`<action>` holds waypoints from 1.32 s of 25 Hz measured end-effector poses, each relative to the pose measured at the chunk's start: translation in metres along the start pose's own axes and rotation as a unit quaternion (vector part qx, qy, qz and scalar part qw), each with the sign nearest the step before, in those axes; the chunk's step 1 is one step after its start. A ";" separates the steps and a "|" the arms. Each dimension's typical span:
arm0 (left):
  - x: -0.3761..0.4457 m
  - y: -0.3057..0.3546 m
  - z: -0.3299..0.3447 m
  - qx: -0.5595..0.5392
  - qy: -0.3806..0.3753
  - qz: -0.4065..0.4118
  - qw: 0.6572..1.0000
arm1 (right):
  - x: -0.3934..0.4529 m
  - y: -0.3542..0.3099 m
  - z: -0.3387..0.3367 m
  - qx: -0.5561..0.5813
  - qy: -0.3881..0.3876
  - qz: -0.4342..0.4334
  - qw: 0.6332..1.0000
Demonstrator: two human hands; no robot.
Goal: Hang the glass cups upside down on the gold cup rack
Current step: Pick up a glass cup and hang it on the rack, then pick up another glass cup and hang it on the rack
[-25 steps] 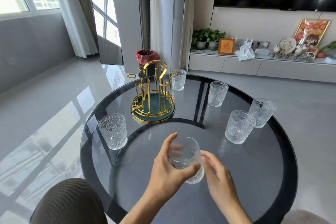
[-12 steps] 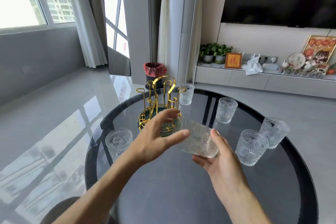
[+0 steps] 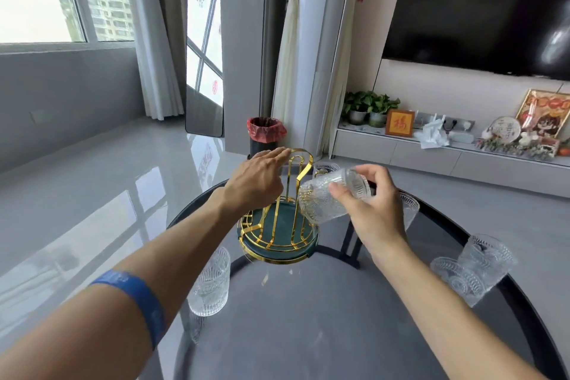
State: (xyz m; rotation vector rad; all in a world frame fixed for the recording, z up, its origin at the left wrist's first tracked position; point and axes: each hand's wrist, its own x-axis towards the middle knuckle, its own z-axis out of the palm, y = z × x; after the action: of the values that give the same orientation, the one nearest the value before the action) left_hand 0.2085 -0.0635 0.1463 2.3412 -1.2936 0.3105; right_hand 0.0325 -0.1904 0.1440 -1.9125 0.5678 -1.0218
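We are pinching a tilted glass cup [image 3: 331, 199] in our right hand [image 3: 374, 210] beside the gold rack [image 3: 282, 219], our left hand [image 3: 256, 180] spread over its top.

- The round table [image 3: 354, 333] has a dark glass top with a black rim.
- A gold cup rack [image 3: 279, 236] stands on the far part of the table. It has a green round bottom and gold wire hooks going up.
- One glass cup [image 3: 209, 284] stands upright on the left side, in front of the rack.
- Two glass cups [image 3: 472, 271] stand close together at the right edge. They look like they touch.
- Another glass cup [image 3: 410, 210] stands farther back on the right, partly hidden.
- One more glass cup [image 3: 325, 168] peeks out behind the rack, at the far edge.
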 end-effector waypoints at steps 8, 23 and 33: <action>0.003 -0.006 0.002 0.023 -0.038 -0.010 0.999 | 0.016 0.022 0.047 -0.280 -0.189 -0.140 0.931; -0.044 0.067 0.013 -0.074 0.100 0.073 0.989 | -0.046 0.068 -0.024 -0.200 -0.148 -0.088 0.965; -0.047 0.234 0.131 -0.154 -0.094 0.068 0.981 | -0.138 0.145 -0.143 -0.058 0.061 0.140 0.987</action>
State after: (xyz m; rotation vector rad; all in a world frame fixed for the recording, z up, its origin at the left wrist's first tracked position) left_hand -0.0166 -0.1998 0.0760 2.0635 -1.4759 -0.0691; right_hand -0.1623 -0.2363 0.0005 -1.8140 0.9563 -0.9433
